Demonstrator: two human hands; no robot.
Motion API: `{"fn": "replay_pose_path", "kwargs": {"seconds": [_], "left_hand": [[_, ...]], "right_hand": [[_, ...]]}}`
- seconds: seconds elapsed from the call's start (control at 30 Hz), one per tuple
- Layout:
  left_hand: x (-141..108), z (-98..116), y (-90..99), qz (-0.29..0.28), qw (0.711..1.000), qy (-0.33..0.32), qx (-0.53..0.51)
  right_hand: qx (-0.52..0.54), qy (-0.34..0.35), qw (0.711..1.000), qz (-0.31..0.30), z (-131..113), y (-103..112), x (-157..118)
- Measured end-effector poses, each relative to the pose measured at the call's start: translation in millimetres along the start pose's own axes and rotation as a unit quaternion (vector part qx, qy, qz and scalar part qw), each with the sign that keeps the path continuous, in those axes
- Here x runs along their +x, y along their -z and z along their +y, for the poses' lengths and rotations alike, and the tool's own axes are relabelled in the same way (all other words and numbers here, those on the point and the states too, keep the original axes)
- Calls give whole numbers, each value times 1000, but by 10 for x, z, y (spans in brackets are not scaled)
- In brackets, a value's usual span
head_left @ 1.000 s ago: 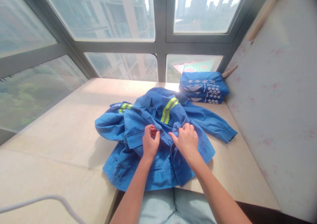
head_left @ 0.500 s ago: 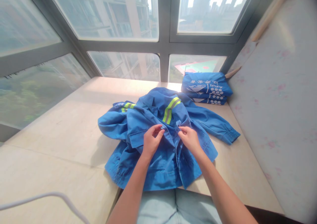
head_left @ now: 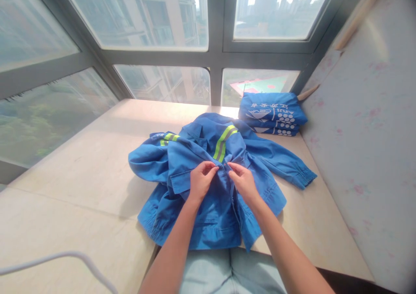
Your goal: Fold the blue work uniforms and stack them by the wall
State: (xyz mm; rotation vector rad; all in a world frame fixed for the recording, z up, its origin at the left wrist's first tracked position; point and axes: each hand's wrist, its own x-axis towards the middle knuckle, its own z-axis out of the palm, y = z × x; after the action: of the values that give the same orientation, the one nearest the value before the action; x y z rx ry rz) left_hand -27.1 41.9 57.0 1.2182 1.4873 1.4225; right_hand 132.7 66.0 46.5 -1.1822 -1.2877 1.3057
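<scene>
We have a blue jacket (head_left: 211,211) lying crumpled on the counter (head_left: 74,164), its hem at the front edge, just above our pale trousers (head_left: 208,270). Near the middle of the garment, our left hand (head_left: 199,182) pinches one front border of the jacket between thumb and forefinger. Our right hand (head_left: 243,182) pinches the opposite border, fingers pressed together, and the two sets of fingertips are close but apart. What small fastener may sit in either grip, we cannot tell. A pocket flap (head_left: 180,182) shows just beside our left hand. Toward the far edge, a yellow-and-grey strip (head_left: 221,145) crosses the jacket, and one sleeve (head_left: 279,158) stretches toward the right edge, its gathered cuff (head_left: 307,180) near it. In the far right corner, a stack of folded blue fabric (head_left: 271,108) with white printing sits next to the flowered wall (head_left: 367,146). A pale cable (head_left: 65,255) curves over the near left corner, and windows (head_left: 162,83) rise behind the far edge.
</scene>
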Motion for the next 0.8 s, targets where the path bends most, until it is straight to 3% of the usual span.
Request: {"fn": "replay_pose_path", "kwargs": {"seconds": [0.13, 0.3, 0.47, 0.57, 0.8], "left_hand": [[21, 6, 34, -16, 997, -33, 75], [49, 22, -7, 7, 967, -106, 231], [46, 5, -54, 7, 985, -87, 149], [36, -8, -17, -5, 992, -70, 104], [80, -16, 59, -30, 990, -82, 107]], "right_hand": [[17, -18, 1000, -17, -56, 39, -5], [-20, 2, 999, -42, -95, 87, -19], [-85, 24, 995, -38, -95, 11, 9], [-56, 10, 997, -55, -66, -28, 30], [17, -18, 996, -80, -68, -46, 9]]}}
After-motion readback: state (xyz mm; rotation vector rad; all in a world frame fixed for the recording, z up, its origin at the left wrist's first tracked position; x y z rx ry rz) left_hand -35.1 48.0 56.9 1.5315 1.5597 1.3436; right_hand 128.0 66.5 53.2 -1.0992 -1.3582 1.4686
